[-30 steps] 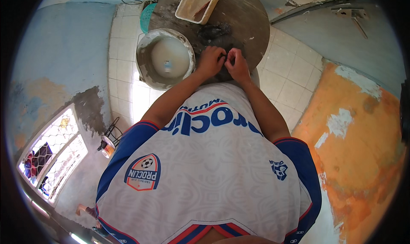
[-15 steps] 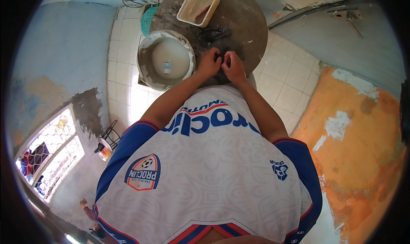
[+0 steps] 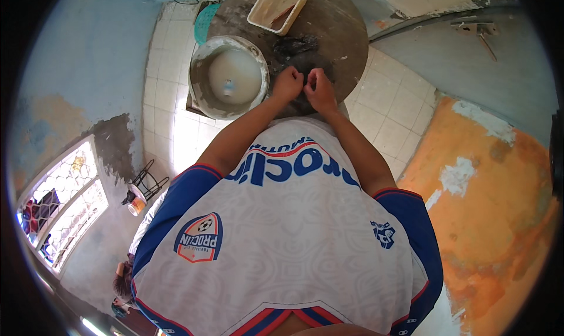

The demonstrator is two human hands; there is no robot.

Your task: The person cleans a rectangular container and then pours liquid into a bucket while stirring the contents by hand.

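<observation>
The left hand (image 3: 288, 84) and right hand (image 3: 320, 91), curled close together (whether on anything cannot be told), are at upper centre just below the black heap (image 3: 296, 44), the bucket (image 3: 201, 77) at upper left presumably placed for easy reach.

Comes to one left hand (image 3: 287, 84) and one right hand (image 3: 321, 91), two in all. Also includes one round table (image 3: 346, 27), one wide bucket (image 3: 202, 86), one rectangular tub (image 3: 298, 10) and one crumpled black thing (image 3: 301, 43). Further takes in one shirt (image 3: 294, 218), two chest emblems (image 3: 198, 237) and one barred window (image 3: 64, 211).
</observation>
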